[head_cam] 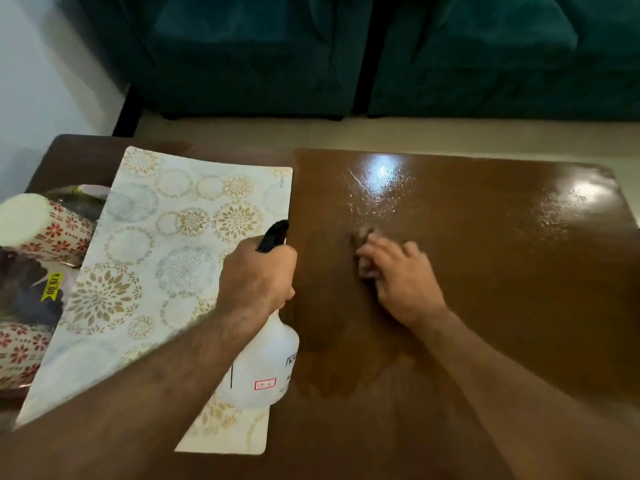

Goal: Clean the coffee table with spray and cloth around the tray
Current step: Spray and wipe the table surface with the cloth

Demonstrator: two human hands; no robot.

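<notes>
My left hand [256,278] closed around spray bottle [263,368] neck. My right hand [398,271], blurred, fingers curled, presses brown cloth [363,233] onto wet desk [485,254].

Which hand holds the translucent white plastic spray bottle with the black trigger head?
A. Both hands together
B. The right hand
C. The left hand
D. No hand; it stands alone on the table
C. The left hand is closed around the neck of the translucent white plastic spray bottle, just under its black trigger head, while the right hand presses a small cloth on the glossy brown coffee table.
</notes>
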